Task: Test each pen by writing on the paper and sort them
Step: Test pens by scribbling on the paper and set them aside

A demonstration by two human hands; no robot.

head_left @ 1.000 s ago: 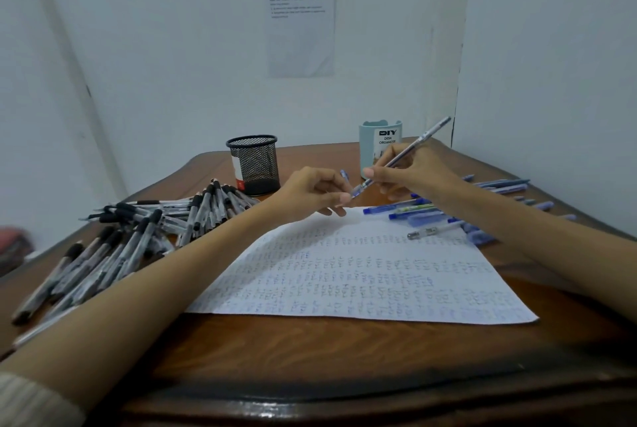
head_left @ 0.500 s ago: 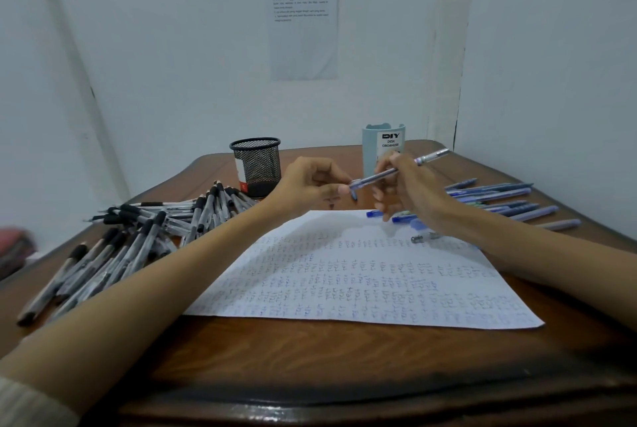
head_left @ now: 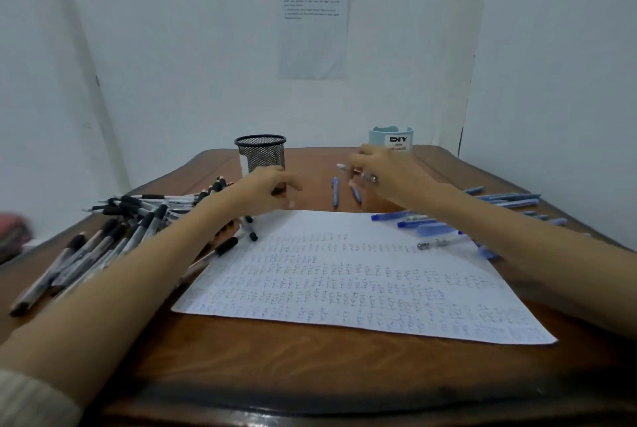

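My right hand (head_left: pixel 382 173) hovers over the far part of the table, just in front of the pale blue DIY organizer (head_left: pixel 391 141). It grips a clear pen whose pale end (head_left: pixel 341 166) sticks out to the left of the fingers; the view is blurred. My left hand (head_left: pixel 270 185) hangs loosely curled in front of the black mesh cup (head_left: pixel 261 150) and holds nothing. The written-on paper (head_left: pixel 362 282) lies in the middle. Black-capped pens (head_left: pixel 113 237) are heaped at the left, and blue pens (head_left: pixel 503 200) lie at the right.
Two blue pens (head_left: pixel 335 193) lie on the bare wood between my hands, beyond the paper. A clear pen (head_left: pixel 437 243) rests on the paper's right edge. White walls close in behind and on the right, with a printed sheet (head_left: pixel 313 26) taped up.
My hands have parted. The right hand carried the pen back toward the organizer, and the left hand let go of it and moved left toward the mesh cup.
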